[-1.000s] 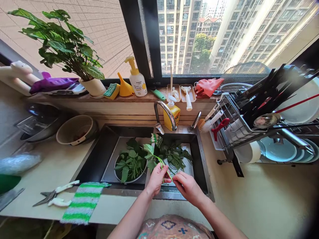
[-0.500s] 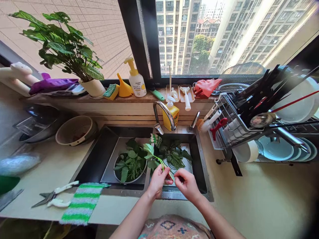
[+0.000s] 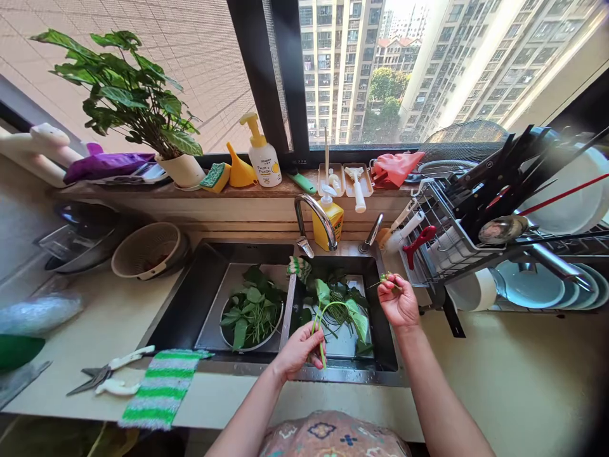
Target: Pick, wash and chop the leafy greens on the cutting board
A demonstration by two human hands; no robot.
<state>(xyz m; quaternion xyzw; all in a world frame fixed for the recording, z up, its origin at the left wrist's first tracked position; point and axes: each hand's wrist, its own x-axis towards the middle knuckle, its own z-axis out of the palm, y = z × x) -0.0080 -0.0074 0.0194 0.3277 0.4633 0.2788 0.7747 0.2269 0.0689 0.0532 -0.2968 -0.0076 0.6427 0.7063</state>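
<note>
My left hand (image 3: 301,353) is closed on a leafy green stem (image 3: 332,304) over the front of the right sink basin. The stem bends over at the top, and its light green leaves hang to the right. My right hand (image 3: 399,304) is raised above the basin's right edge, palm up, fingers pinched on a small green scrap (image 3: 391,279). Below lie more leafy stems (image 3: 339,293) in the right basin. A round bowl (image 3: 280,330) in the left basin holds a heap of greens (image 3: 254,308).
White-handled shears (image 3: 107,376) and a green striped cloth (image 3: 159,387) lie on the left counter, near a colander (image 3: 130,251). The faucet (image 3: 316,209) arches over the sink. A dish rack (image 3: 440,244) with knives stands right, close to my right hand.
My right hand has moved up and to the right, away from my left hand, with a green scrap. The stem in my left hand has swung over to the right.
</note>
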